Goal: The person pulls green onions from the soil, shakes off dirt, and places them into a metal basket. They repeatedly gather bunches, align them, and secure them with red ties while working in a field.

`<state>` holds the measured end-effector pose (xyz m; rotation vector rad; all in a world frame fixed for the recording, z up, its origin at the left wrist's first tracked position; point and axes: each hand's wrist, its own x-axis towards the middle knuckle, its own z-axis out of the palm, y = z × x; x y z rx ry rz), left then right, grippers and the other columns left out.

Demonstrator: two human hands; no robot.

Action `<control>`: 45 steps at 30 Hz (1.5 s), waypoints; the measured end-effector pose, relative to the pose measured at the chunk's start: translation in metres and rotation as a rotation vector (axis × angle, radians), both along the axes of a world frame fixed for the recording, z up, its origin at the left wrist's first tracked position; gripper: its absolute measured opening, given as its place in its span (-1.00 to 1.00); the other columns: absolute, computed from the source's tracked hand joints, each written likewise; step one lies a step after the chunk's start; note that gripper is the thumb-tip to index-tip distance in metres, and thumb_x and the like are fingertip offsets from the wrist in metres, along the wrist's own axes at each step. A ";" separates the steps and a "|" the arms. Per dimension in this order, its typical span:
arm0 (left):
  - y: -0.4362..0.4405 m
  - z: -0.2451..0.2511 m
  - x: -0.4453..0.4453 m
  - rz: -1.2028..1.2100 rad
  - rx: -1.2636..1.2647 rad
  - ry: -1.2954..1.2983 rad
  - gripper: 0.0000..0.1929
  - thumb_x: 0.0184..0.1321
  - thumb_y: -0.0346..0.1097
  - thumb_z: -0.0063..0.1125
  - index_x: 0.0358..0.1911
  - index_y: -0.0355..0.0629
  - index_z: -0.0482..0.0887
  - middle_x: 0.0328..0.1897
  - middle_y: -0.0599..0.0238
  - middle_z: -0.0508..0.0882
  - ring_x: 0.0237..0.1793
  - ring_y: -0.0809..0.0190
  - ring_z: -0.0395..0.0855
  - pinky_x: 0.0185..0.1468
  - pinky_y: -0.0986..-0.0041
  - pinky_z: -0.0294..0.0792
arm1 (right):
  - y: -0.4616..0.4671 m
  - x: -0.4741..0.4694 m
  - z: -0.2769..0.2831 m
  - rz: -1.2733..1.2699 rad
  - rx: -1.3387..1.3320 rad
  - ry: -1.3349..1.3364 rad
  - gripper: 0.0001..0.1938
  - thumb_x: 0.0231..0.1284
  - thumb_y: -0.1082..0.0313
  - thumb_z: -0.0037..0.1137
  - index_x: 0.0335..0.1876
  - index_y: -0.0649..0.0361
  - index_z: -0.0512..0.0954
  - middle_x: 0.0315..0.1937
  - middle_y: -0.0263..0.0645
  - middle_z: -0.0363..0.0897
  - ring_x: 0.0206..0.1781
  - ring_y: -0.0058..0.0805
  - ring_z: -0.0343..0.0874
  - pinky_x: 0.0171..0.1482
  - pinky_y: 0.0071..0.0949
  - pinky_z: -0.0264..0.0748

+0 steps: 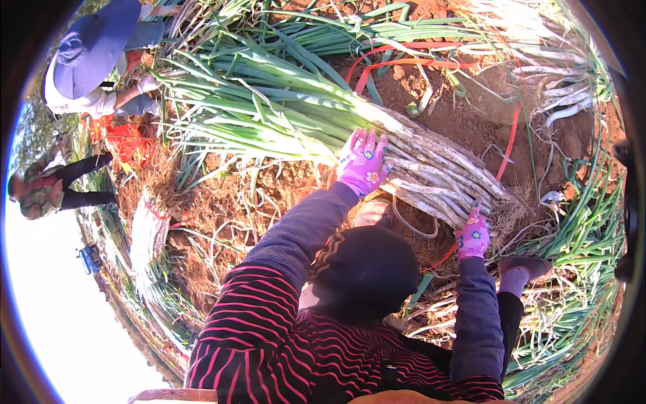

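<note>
A large bundle of long green onions (303, 111) lies on the soil before me, leaves to the upper left and white stalks and roots to the lower right. My left hand (363, 164), in a pink flowered glove, rests over the middle of the bundle with its fingers across the stalks. Near the roots, my right hand (473, 232) in a matching glove touches the near side of the white stalks. Its index finger points along them, and its other fingers are partly hidden. A red-orange strap (509, 141) shows on the far side, and a piece appears near my right wrist.
Loose onions lie at upper right (565, 91) and lower right (565, 303). Left stands a tied onion bundle (149, 232) beside heaped red-orange strapping (128, 144). A co-worker in a blue hat (91, 55) bends at upper left; another person (50, 189) stands beyond. My shod foot (525, 267) is at right.
</note>
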<state>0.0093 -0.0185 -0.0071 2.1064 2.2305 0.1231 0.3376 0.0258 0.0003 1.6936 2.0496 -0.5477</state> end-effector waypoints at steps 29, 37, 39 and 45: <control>0.015 -0.004 -0.022 0.090 0.129 0.013 -0.65 0.16 -0.05 -0.01 -0.13 -0.09 0.65 -0.21 0.18 0.66 -0.10 0.08 0.57 0.29 0.24 0.11 | 0.000 -0.019 0.041 -0.155 0.020 -0.052 -0.17 -0.04 0.30 0.24 0.40 0.15 0.08 0.03 0.05 0.43 0.03 -0.05 0.52 -0.02 -0.21 0.50; 0.079 0.152 -0.012 0.000 0.343 -1.093 -0.69 0.27 -0.30 0.06 0.00 -0.36 0.52 -0.09 0.18 0.64 -0.09 0.32 0.58 0.07 0.53 0.36 | -0.156 0.055 0.243 -0.223 0.782 0.622 -0.34 0.05 0.28 0.22 0.32 0.16 0.24 0.07 0.00 0.43 0.09 -0.10 0.47 0.14 -0.32 0.40; 0.085 0.212 0.011 -0.150 0.382 -1.210 -0.72 0.26 -0.28 0.08 -0.04 -0.31 0.56 -0.11 0.25 0.64 -0.18 0.37 0.57 -0.02 0.57 0.38 | -0.223 0.109 0.294 -0.332 1.035 0.494 -0.39 0.09 0.45 0.20 0.31 0.17 0.27 0.04 -0.13 0.48 -0.04 -0.38 0.56 0.04 -0.45 0.48; 0.043 0.350 0.110 -0.503 0.381 -1.144 -0.66 0.28 -0.25 0.04 0.05 -0.31 0.55 -0.02 0.20 0.62 0.00 0.34 0.53 0.12 0.53 0.31 | -0.380 0.252 0.303 -1.237 1.281 0.820 -0.57 0.24 0.41 0.04 0.21 0.34 0.32 -0.10 -0.20 0.54 -0.10 -0.59 0.52 -0.05 -0.67 0.43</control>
